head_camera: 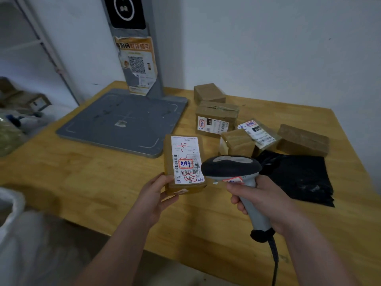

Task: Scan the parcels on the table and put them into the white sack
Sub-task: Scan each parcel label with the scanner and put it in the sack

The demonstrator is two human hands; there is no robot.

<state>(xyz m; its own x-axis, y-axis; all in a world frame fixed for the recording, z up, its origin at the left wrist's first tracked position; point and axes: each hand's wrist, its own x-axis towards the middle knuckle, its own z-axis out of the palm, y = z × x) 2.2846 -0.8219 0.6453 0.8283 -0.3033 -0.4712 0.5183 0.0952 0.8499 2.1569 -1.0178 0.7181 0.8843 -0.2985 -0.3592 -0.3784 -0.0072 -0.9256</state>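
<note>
My left hand (159, 195) grips the near end of a brown cardboard parcel (184, 164) with a white shipping label facing up, held just above the wooden table (99, 178). My right hand (261, 200) holds the grey handle of a barcode scanner (232, 167), its black head right beside the parcel's label. Several more brown parcels (216, 118) lie in a cluster at the back right of the table. A black plastic mailer (299, 176) lies flat to the right. The white sack (12, 223) shows its rim at the lower left, off the table.
A grey scanning platform (123, 120) with an upright post and a QR poster (137, 65) takes up the table's back left. The scanner's cable (275, 263) hangs over the front edge. Boxes and clutter (22, 108) sit on the floor at far left.
</note>
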